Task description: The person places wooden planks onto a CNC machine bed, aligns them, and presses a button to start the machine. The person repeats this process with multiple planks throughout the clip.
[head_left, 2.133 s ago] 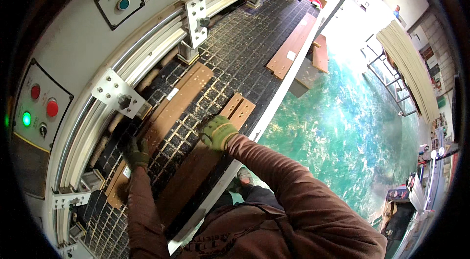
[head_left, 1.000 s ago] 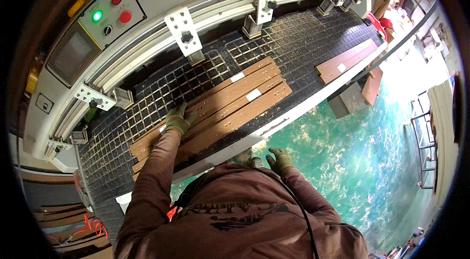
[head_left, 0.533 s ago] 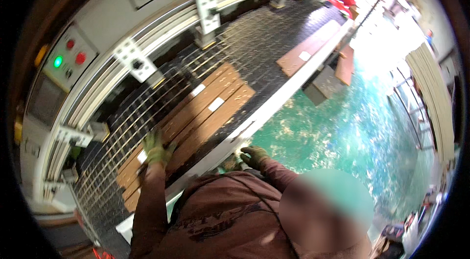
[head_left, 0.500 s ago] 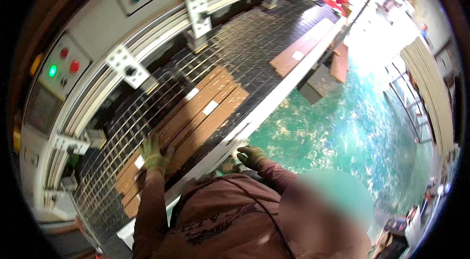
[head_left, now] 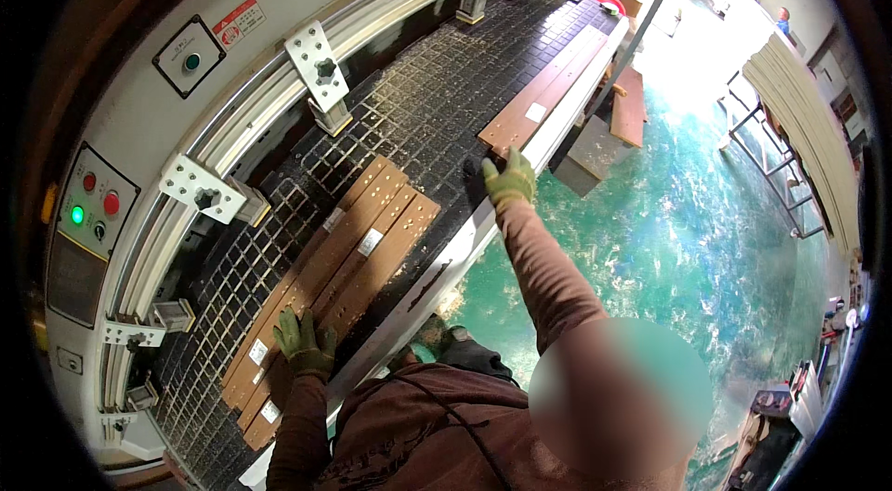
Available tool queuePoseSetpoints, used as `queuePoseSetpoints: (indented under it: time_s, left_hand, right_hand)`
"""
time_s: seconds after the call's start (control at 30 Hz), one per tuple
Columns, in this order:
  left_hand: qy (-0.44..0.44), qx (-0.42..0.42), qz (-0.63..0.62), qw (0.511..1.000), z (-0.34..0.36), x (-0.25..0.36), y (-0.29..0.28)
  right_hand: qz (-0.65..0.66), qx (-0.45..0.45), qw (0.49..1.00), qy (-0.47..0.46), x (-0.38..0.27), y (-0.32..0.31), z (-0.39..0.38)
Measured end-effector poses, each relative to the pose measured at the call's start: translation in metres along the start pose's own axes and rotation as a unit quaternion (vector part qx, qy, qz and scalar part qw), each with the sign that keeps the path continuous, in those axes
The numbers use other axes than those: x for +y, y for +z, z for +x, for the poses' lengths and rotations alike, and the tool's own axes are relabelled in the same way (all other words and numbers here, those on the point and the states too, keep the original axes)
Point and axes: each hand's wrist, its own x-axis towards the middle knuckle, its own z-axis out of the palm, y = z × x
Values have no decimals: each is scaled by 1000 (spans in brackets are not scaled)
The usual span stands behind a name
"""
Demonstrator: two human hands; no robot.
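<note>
Boards, brown with small holes near their ends, lie side by side on the black gridded tabletop; these brown boards are the landmark for everything below. White labels are stuck on them, at the upper part and again toward the lower end. Left hand, in a green glove, rests flat on the lower half of the brown boards, fingers apart, not gripping. Right hand, also green-gloved, reaches out up and right of the brown boards, thumb and fingers apart, just beside the near end of the reddish boards; contact there, can't tell. Reddish boards lie on the same tabletop, well apart from the brown boards, up and right of them, one white label showing. Pale debris is scattered on the grid above the brown boards. Left of the brown boards: white bracket plates with dark knobs, then a control panel with a lit green lamp and red buttons. Right of the brown boards, past the tabletop edge: worn green floor, a grey box, and farther off a stack of long pale boards on a metal frame.
</note>
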Motion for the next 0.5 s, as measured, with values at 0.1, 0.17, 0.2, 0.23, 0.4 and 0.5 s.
queuePoseSetpoints:
  time_s: [0.1, 0.17, 0.2, 0.23, 0.4, 0.5]
  left_hand:
    - [12, -7, 7, 1000, 5, 4, -4]
    - [7, -14, 12, 1000, 5, 4, -6]
    - [-1, -22, 11, 1000, 1, 6, -9]
    - [-9, -31, 10, 999, -4, 4, -11]
    - [-34, -70, -4, 997, 0, 18, -31]
    - [-6, -27, -6, 1000, -7, 1, -11]
  right_hand:
    - [-112, -7, 992, 50, -2, 9, 45]
    - [-137, -53, 985, 84, -17, 4, 55]
    - [-151, -77, 981, 96, -22, 0, 56]
    - [-164, -101, 975, 107, -24, 0, 57]
    - [-146, -97, 975, 134, -5, -5, 68]
    - [-103, -69, 981, 146, 23, -5, 60]
